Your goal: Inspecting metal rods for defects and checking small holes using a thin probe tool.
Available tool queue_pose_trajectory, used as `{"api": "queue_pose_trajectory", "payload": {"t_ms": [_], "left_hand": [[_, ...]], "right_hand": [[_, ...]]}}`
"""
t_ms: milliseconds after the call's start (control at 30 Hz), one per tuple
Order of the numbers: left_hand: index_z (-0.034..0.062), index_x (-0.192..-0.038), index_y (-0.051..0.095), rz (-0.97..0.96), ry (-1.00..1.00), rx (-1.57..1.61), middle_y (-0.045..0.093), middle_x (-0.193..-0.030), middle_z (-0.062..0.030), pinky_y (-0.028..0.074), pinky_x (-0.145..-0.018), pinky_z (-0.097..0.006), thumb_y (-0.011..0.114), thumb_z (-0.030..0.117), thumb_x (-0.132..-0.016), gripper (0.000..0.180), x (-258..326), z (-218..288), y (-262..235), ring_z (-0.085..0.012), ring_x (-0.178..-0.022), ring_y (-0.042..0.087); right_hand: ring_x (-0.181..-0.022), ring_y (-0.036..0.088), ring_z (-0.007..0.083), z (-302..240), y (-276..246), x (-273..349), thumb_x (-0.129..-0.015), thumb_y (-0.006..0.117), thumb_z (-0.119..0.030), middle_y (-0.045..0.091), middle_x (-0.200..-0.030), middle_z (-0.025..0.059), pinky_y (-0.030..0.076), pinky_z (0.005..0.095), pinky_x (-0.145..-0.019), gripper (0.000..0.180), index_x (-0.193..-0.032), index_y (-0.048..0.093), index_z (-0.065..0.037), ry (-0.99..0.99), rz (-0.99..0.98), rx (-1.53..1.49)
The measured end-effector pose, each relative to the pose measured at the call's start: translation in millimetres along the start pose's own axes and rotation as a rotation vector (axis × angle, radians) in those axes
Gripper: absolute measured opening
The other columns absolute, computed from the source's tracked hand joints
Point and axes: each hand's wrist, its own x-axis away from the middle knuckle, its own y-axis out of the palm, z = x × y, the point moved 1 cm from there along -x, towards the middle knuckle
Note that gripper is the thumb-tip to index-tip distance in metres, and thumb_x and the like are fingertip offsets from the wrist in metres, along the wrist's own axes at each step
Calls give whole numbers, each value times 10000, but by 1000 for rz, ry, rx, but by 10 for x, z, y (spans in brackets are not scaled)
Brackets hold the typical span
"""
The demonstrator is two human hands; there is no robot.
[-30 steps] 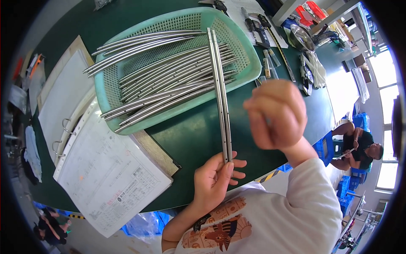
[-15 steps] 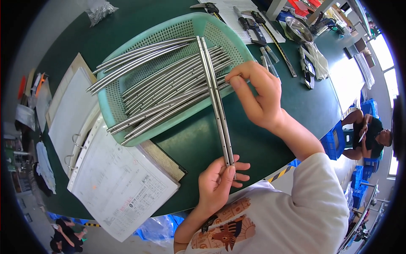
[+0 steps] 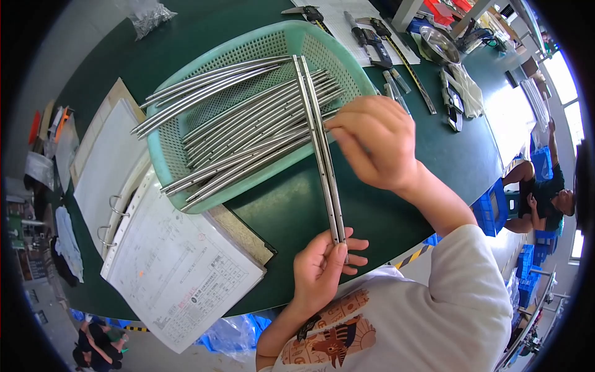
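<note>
The left hand [image 3: 314, 271] grips a pair of steel rods [image 3: 320, 152] by their near end, thumb pressed across the top and fingers spread behind. With the grip only at that end, a sideways push along their length could twist the pair or slide one rod against the other; a loosened thumb could let them drop into the basket. The right hand [image 3: 381, 141] is curled, thumb and forefinger drawn together beside the middle of the rods; whether the fingertips touch them or pinch something small, I cannot tell.

The left forearm comes in from the near edge, wrist turned up; the right reaches in from the near right, knuckles uppermost. The pair points away, its far half above the green basket [image 3: 361, 72].

More rods [image 3: 251, 127] lie inside, several with ends jutting past the left rim, where a bump could shift them. An open binder [image 3: 186, 270] sits near left on the green table [image 3: 282, 189], close to the basket; calipers [image 3: 372, 42] lie far right.
</note>
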Motion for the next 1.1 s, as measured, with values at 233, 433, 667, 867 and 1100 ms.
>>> {"api": "queue_pose_trajectory", "payload": {"t_ms": [233, 433, 667, 867, 1100], "left_hand": [[-61, -1172, 459, 9, -6, 4, 638, -976, -194, 534, -588, -255, 435, 149, -944, 311, 6, -8, 4, -217, -748, 668], [-61, -1173, 462, 8, -5, -10, 639, -971, -195, 534, -589, -256, 440, 153, -943, 314, 3, -1, 9, -218, -746, 668], [-62, -1177, 461, 8, 2, -14, 640, -967, -196, 533, -589, -256, 445, 153, -942, 319, 9, -7, 16, -218, -740, 668], [-36, -1198, 462, -14, 17, 20, 639, -992, -159, 512, -610, -231, 447, 144, -949, 307, -5, -47, -9, -166, -759, 655], [-36, -1208, 465, 10, 17, 22, 634, -992, -152, 514, -616, -233, 459, 148, -947, 319, 23, -47, -13, -166, -768, 651]], "right_hand": [[-640, 570, 232, 3, 17, -52, -734, 602, 16, 604, -751, 95, 442, 309, -573, 96, -824, 587, -13, 36, 1, -75], [-633, 567, 228, 4, 45, -62, -723, 615, -2, 601, -747, 87, 448, 311, -571, 100, -818, 589, -19, 42, 13, -58], [-623, 556, 226, -126, -55, -200, -695, 654, -43, 586, -739, 58, 429, 311, -548, 99, -784, 612, -50, -39, -76, 90], [-626, 557, 229, -28, 11, -92, -696, 668, -62, 584, -738, 51, 433, 326, -560, 80, -764, 626, -65, -16, -113, 36], [-667, 592, 239, -88, -71, -137, -702, 633, -23, 597, -744, 60, 463, 325, -599, 125, -818, 589, -40, -55, 51, -75]]}}
